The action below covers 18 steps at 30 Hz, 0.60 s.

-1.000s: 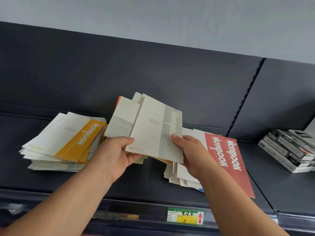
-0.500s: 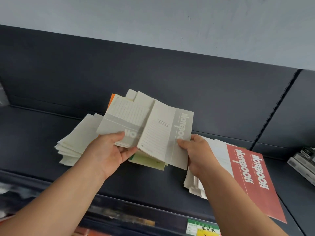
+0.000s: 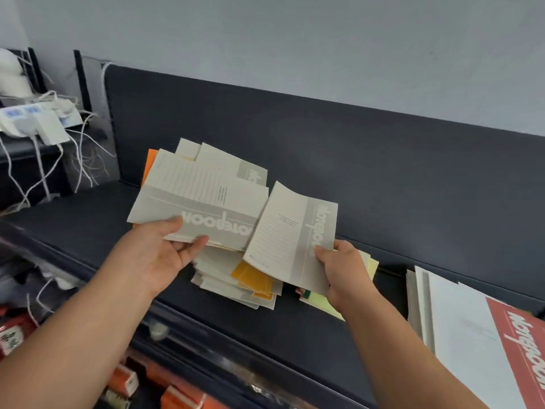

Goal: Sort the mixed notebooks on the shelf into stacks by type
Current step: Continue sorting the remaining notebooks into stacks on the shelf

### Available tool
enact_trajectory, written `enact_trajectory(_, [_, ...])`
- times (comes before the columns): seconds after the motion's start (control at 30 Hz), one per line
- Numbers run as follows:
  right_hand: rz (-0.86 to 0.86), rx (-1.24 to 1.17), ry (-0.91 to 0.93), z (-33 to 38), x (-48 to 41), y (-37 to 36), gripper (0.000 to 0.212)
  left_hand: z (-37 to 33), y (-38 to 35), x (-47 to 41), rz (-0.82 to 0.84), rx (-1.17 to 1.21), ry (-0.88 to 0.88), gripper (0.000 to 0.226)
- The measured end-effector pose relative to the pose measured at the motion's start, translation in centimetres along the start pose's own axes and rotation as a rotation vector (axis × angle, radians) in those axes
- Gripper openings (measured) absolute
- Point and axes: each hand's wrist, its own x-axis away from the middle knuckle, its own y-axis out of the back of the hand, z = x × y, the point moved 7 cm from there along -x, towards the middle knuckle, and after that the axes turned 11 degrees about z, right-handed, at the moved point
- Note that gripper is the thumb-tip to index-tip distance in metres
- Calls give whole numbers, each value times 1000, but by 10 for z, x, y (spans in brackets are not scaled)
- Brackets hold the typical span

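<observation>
Clearly these are thin, light and floppy: your right hand [image 3: 342,270] pinches one grey notebook [image 3: 289,240] by its lower corner, at 3 o'clock from the bundle [image 3: 206,196] your left hand [image 3: 162,255] grips over the pile [image 3: 233,286] on the shelf [image 3: 88,219]. Hold near the spine; slick covers likely slide.

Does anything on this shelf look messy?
The pile on the shelf is splayed askew, a yellow cover mixed among pale ones. The bundle in the left hand is fanned unevenly, an orange cover poking out behind.
</observation>
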Motion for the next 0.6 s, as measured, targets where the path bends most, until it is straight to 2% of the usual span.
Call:
enact_trajectory(0.23, [-27,77,5,3,-10,-37,15,-36,39,-7,-50,38,-82,34])
enact_trajectory(0.6, [-58,213,-12,7,-10,-52,19,-50,45,-17,-36,103,-119,36])
